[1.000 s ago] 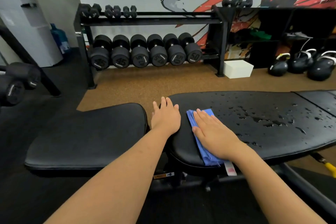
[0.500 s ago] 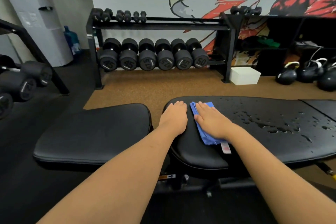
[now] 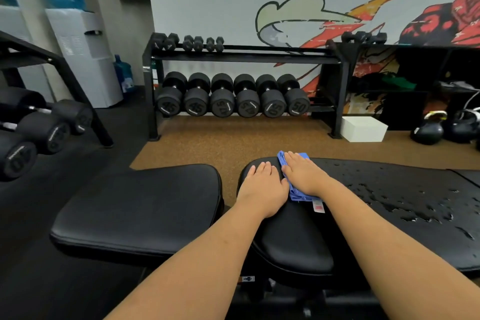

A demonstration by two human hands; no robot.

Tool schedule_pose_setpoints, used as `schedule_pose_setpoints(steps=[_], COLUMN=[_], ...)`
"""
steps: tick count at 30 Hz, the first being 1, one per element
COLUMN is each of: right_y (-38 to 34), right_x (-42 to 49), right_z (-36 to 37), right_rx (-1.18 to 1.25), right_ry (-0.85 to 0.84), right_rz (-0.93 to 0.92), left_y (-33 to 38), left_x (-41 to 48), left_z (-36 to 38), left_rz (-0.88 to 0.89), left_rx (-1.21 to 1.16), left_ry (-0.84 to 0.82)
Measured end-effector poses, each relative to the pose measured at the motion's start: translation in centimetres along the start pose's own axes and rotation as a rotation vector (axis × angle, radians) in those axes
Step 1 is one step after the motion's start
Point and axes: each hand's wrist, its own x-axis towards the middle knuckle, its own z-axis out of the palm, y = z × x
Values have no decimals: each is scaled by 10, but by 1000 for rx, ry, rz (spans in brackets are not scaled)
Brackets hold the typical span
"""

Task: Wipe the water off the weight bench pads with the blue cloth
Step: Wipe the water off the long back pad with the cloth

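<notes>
On the left end of the long pad (image 3: 298,249), pressing the cloth (image 3: 295,193) flat under the right hand (image 3: 304,174), fingers straight and close together, aimed at the far edge. Resting the left hand (image 3: 262,189) palm down on bare vinyl just beside it, fingers straight too, thumbs near or touching; cannot tell which. Both laid open and side by side, gripping nothing. Folded blue showing past the right fingertips at the far edge and again behind the heel of the palm, with a white tag trailing toward the near side. Scattered drops (image 3: 415,212) farther right on the same pad, apart from the cloth. Across a gap to the left, a separate seat pad (image 3: 140,208). Beyond, against the wall, a black rack (image 3: 337,101): six big dumbbells (image 3: 233,97) in a row on the lower tier, small ones at the left of the upper tier. On the floor beside it, a white box (image 3: 363,128) and a kettlebell (image 3: 428,131).
</notes>
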Motion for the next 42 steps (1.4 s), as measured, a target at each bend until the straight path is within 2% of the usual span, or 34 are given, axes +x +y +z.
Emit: schedule_pose_setpoints(steps=[6,12,19,26,36,42], right_y=[3,10,18,12,-6,0], right_x=[-32,7,-15,5,-157,-100], right_z=[10,-4,12,0,10,-1], right_rx=[-28,0,-33,-23,-16,22], right_ry=[-17,-7,-13,1,-8,-26], right_rz=[-17,5,-25,1,-74,-11], left_y=[2,2,4,-1,5,3], left_x=[0,1,-1,6,4,3], left_z=[-1,-1,-1,-4,-1,-3], left_rz=[-4,-7,-14,-12,-27,-43], left_rx=[1,22,3,-9,11,-6], left_ry=[-49,-37,-51,-57,-60,-75])
